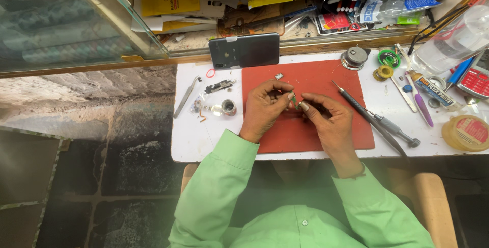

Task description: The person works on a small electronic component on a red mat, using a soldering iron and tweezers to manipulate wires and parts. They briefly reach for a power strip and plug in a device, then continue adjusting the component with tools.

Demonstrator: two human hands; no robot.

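We pinch a small green part between left hand and right hand over the red mat; fitting step, next needs steady fingertip alignment.

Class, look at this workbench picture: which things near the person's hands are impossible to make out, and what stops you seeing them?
Head view:
- Small green part pinched between left hand and right hand: too small, mostly covered by the fingers.
- Tiny parts left of the red mat: too small to identify.
- Clear bottle and yellow tin: cut off by the right edge.
- Shelf clutter: overlapping, cut off by the top edge.
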